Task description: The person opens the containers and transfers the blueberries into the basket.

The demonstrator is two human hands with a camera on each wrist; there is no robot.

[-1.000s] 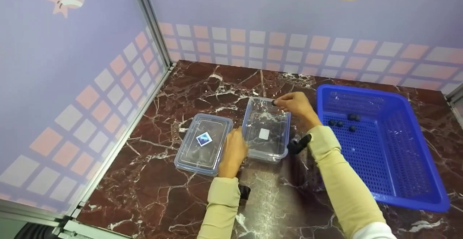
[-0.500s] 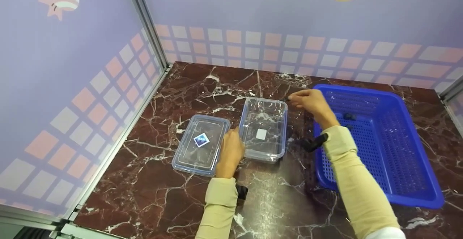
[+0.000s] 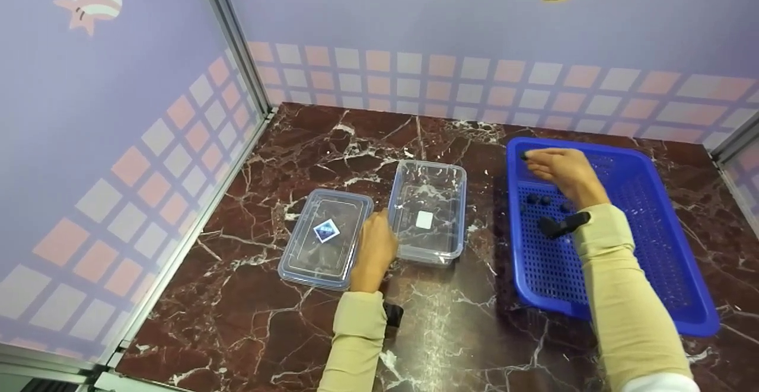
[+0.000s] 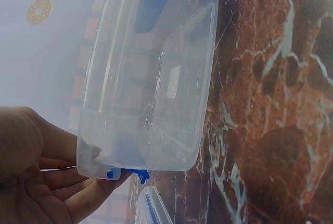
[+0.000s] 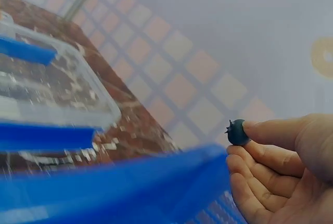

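Observation:
My right hand [image 3: 562, 171] pinches a blueberry [image 5: 238, 132] between thumb and fingertips, above the far left part of the blue basket [image 3: 514, 249]. The berry's small pointed crown shows in the right wrist view. Under the wrist, several other blueberries [image 3: 545, 200] lie on the basket floor. With my left hand [image 3: 376, 244] I hold the near-left wall of a clear plastic box [image 4: 140, 146], thumb inside and fingers outside. A white square sticker marks the box floor, and no berries show inside. Left of that hand lies a clear lid [image 3: 323, 264] bearing a blue diamond label.
All of this stands on a dark red marbled tabletop [image 3: 249, 321]. Lilac panels with pink and white squares [image 3: 379, 60] rise along the back and left. A metal frame post [image 3: 234, 36] stands in the back left corner.
My right hand has moved right, from the clear box's far right rim to over the basket, with the blueberry between its fingers. The left hand keeps its hold on the box.

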